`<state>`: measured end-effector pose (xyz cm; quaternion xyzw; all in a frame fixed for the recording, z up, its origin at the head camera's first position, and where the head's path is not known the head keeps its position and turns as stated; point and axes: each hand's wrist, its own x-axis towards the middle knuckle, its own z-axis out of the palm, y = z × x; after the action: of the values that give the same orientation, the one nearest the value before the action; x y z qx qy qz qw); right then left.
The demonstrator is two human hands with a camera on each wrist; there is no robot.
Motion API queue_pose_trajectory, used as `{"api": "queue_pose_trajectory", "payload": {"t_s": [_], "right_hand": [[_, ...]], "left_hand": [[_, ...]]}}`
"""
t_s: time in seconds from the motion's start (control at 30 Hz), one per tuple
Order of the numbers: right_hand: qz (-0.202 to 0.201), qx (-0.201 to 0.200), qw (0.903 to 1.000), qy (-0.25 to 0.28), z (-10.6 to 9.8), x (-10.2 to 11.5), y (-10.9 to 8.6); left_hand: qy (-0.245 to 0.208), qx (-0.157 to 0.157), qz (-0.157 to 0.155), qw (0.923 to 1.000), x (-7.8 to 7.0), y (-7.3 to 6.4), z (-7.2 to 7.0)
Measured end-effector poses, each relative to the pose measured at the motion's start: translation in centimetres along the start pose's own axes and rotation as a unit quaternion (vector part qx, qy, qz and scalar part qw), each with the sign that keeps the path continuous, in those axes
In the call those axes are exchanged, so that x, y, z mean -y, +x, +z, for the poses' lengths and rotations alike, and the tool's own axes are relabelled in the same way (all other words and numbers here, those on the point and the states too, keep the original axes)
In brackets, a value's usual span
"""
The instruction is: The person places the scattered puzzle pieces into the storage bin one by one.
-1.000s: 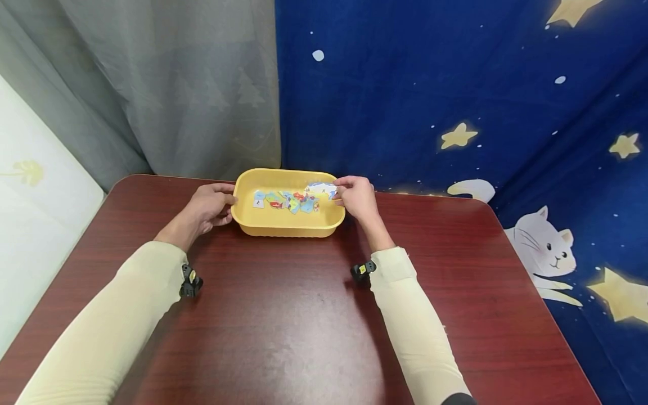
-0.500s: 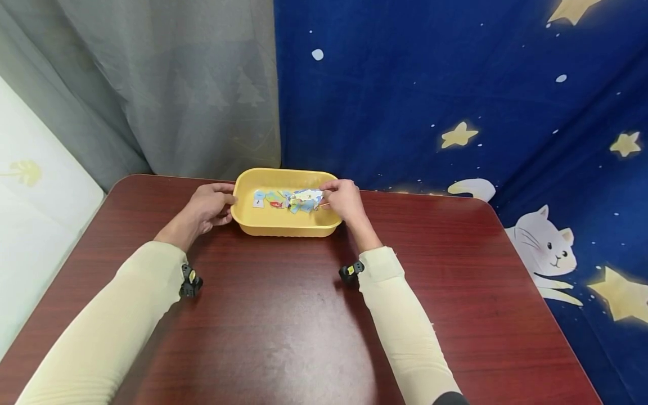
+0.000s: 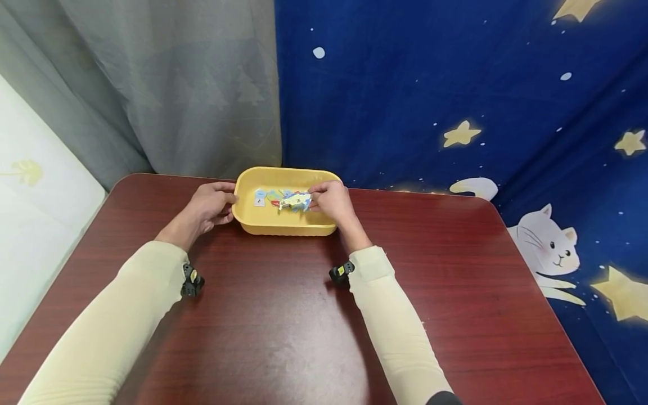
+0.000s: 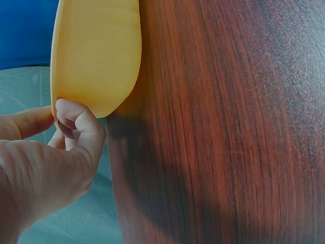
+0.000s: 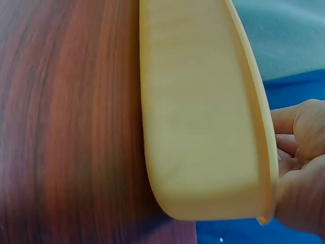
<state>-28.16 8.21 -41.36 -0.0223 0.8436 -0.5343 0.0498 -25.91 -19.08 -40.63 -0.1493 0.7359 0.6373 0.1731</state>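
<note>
A yellow plastic basin [image 3: 263, 229] stands near the far edge of the table, with several colourful flat cut-out pieces [image 3: 260, 198] lying on its bottom. My left hand [image 3: 208, 207] pinches the basin's left rim, thumb inside the wall in the left wrist view. Over the basin's right part, my right hand [image 3: 331, 199] pinches a shiny printed flat piece [image 3: 295, 200] above the others. In the right wrist view the basin's wall [image 5: 203, 112] hides that piece and the fingertips.
The dark red wooden table [image 3: 273, 315] extends in front of the basin. A grey curtain [image 3: 202, 90] and a blue star-patterned curtain [image 3: 385, 101] hang right behind the table's far edge.
My right hand has moved left across the basin with the flat piece, from the right rim to over the pile. The left hand has stayed on the rim.
</note>
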Motion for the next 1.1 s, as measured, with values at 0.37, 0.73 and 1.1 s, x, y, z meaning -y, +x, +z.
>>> {"api": "queue_pose_trajectory", "payload": {"t_s": [0.37,0.73,1.1], "right_hand": [[-0.004,0.039,0.9987,-0.034,2.2,0.2,0.1],[0.012,0.07,0.9966,-0.04,3.0,0.2,0.4],[-0.019,0.117,0.9843,-0.131,3.4,0.5,0.7]], "left_hand": [[-0.003,0.001,0.0,1.0,0.2,0.0,-0.2],[0.004,-0.001,0.002,1.0,0.1,-0.1,0.0],[0.004,0.001,-0.002,1.0,0.0,-0.1,-0.1]]}}
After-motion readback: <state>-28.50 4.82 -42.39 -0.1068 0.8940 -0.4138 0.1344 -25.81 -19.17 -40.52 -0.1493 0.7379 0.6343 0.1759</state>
